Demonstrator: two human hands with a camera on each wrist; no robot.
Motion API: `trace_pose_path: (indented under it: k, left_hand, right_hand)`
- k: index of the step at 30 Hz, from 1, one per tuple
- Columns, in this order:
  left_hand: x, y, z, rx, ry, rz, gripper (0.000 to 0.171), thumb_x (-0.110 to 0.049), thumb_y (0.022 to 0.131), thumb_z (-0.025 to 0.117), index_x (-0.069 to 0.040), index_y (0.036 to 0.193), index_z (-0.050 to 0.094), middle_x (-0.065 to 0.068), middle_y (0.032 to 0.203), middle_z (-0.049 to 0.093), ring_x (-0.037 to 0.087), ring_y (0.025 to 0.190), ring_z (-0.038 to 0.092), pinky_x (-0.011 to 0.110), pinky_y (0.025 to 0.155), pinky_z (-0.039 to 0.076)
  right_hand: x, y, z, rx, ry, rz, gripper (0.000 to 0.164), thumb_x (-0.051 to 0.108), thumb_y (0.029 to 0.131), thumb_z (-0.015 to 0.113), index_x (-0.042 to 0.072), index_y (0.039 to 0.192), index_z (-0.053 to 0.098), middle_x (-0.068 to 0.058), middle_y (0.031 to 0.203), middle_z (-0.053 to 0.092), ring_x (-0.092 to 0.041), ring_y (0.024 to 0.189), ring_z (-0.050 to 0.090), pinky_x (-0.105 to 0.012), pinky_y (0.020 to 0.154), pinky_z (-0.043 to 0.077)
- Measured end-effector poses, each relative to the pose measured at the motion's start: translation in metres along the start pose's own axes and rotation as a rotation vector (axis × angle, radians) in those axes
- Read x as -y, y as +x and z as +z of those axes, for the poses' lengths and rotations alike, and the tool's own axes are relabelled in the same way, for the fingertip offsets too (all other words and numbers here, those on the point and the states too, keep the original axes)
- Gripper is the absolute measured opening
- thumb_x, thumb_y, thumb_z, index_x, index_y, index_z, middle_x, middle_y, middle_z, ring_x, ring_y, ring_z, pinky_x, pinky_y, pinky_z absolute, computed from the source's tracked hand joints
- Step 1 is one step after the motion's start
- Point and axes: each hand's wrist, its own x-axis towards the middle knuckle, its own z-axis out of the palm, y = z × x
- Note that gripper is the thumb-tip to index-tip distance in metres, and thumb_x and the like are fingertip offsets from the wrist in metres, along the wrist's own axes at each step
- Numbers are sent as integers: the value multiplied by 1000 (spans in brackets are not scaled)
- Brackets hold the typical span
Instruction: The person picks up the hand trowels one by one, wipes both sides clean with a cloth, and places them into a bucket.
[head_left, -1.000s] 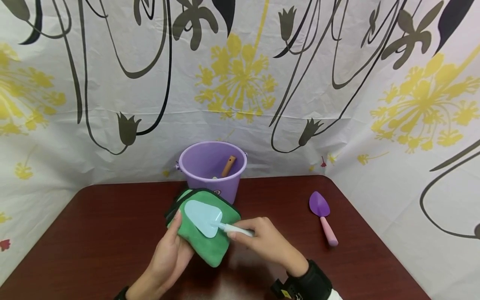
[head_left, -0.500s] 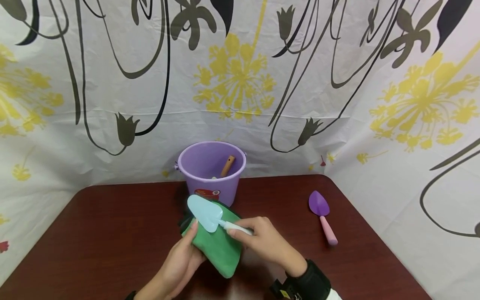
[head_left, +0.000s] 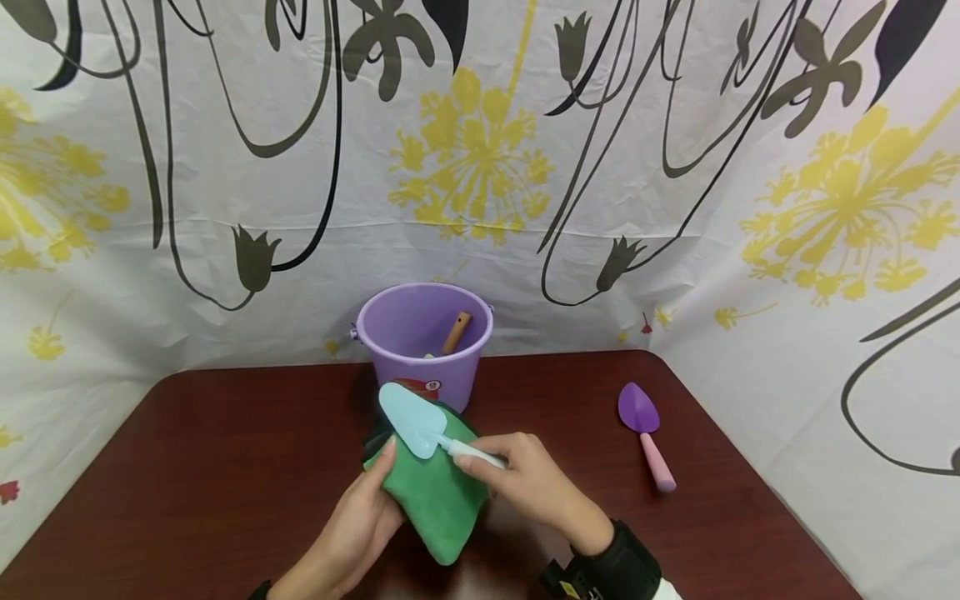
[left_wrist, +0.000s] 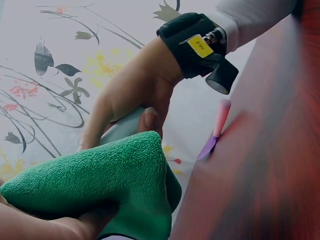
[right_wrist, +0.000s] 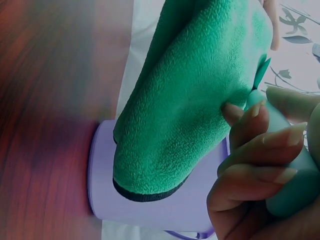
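In the head view my left hand (head_left: 358, 523) grips a folded green cloth (head_left: 442, 512) with a dark edge, its thumb on top near the blade. My right hand (head_left: 536, 483) holds the pale handle of a light blue toy trowel (head_left: 414, 419). The trowel's blade lies over the upper part of the cloth, pointing up and left. In the right wrist view, fingers (right_wrist: 250, 187) curl round the trowel's handle (right_wrist: 295, 185) beside the fuzzy cloth (right_wrist: 185, 110). The left wrist view shows the cloth (left_wrist: 115, 170) hiding most of the trowel.
Behind the cloth stands a purple bucket (head_left: 457, 379) with a brown wooden handle (head_left: 456, 332) inside. At the right of the dark red table (head_left: 247, 467) lies a toy shovel (head_left: 647, 433) with a purple blade and pink handle. A patterned curtain (head_left: 465, 250) hangs behind.
My left hand and the cloth have shifted right and a little downward, uncovering more of the bucket's front. The trowel's blade has moved slightly up. My right hand has barely moved.
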Motion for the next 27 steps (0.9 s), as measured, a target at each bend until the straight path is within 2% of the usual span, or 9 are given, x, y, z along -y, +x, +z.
trace_pose_path:
  k: [5,9,12,16,19,27]
  left_hand:
    - [-3,-1,-1,-18,-20,25,67,-58,108,16,-19,163,4,1,169,7,21,156,2,34,124,21]
    - [-5,-2,-4,-15,-21,53,68,-57,109,15,-20,163,-3,-1,170,0,21,156,-5,36,126,15]
    - [-8,-2,-7,-2,-27,71,69,-57,109,15,-21,163,-8,-3,170,-5,20,155,-10,29,125,18]
    - [-11,-4,-9,-3,-49,84,68,-57,109,14,-22,163,-7,-3,169,-3,20,155,-9,14,113,31]
    - [-14,-4,-11,-7,-69,97,68,-56,109,14,-22,163,-6,-4,169,-2,20,155,-9,10,109,35]
    - [-17,-7,-19,-28,-89,120,66,-55,109,13,-22,163,-3,-4,168,0,18,155,-8,9,110,36]
  right_hand:
    - [0,0,0,6,14,-9,25,48,99,62,27,97,75,0,73,66,-12,57,62,-27,57,57]
    - [1,0,-1,10,23,-20,27,48,99,62,25,94,74,-5,76,68,-6,56,60,-27,56,57]
    - [1,-1,-1,9,19,-21,26,50,98,62,27,91,73,-1,69,64,-4,55,58,-25,55,55]
    - [2,-1,-2,7,5,-31,24,50,98,63,29,91,72,6,66,59,-4,54,56,-24,54,53]
    - [1,-2,-3,2,-8,-39,23,51,97,63,30,92,72,9,67,59,-1,55,54,-22,54,51]
    - [0,-2,-4,-15,-38,-66,21,51,96,65,32,96,74,14,65,52,1,60,46,-17,55,43]
